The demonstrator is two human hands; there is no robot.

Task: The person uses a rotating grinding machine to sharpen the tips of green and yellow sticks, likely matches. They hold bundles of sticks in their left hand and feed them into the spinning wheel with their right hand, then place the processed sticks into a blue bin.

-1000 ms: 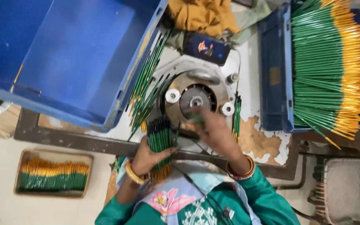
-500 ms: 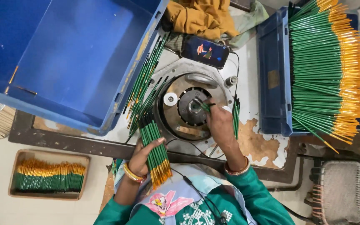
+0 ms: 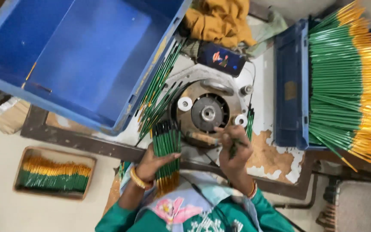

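Head view: left hand [image 3: 151, 163] clasping bundle of green, yellow-ended pencils [image 3: 167, 154]; right hand [image 3: 233, 148] pinching one green pencil [image 3: 233, 148] beside round metal machine [image 3: 207, 112].

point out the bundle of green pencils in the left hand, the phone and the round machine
bundle of green pencils [image 3: 166, 144]: head view, on the green shafts above the left hand.
phone [image 3: 221, 59]: head view, middle of its lit screen.
round machine [image 3: 208, 113]: head view, on its central hub.

Right hand [image 3: 233, 148] pulled back from round machine [image 3: 207, 112] centre to its near rim, grip closed on single pencil [image 3: 235, 146]. Left hand [image 3: 153, 163] brought pencil bundle [image 3: 167, 150] upright, tips now touching machine's left edge.
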